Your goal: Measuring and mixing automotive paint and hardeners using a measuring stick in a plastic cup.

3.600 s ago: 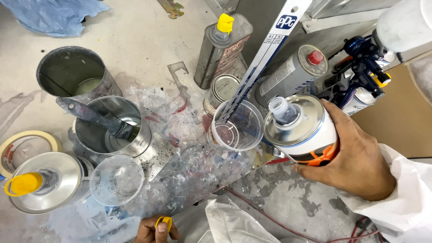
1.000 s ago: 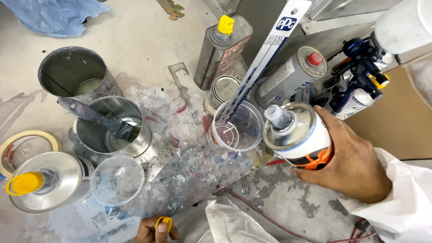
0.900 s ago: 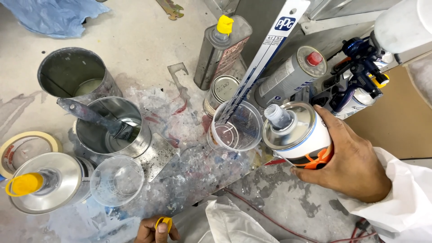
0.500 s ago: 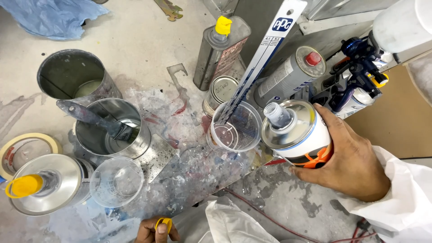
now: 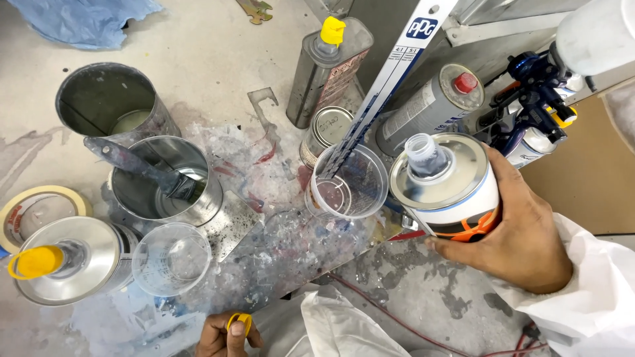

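Presently the right hand [image 5: 512, 241] is wrapped around the side of a round metal can [image 5: 450, 188] with a white and orange label, gripping it firmly; the can's clear spout is uncapped and the can stands just beside a clear plastic mixing cup [image 5: 348, 182]. A long flat mixing stick [image 5: 383, 82] leans in that cup, its lower end inside and its upper end running off toward the top of the view. The left hand [image 5: 228, 334], low at the bottom edge, pinches a small yellow cap [image 5: 239, 322] between thumb and fingers.

Surroundings on the paint-spattered work surface [image 5: 218, 59]: a second clear cup [image 5: 170, 258], a flat can with a yellow cap [image 5: 63, 261], an open tin [image 5: 165, 178] holding a brush (bristles down in the liquid), a taller open tin [image 5: 109, 106] behind it, a roll of masking tape [image 5: 36, 205] at the left edge, and a blue spray gun [image 5: 539, 86] at upper right.
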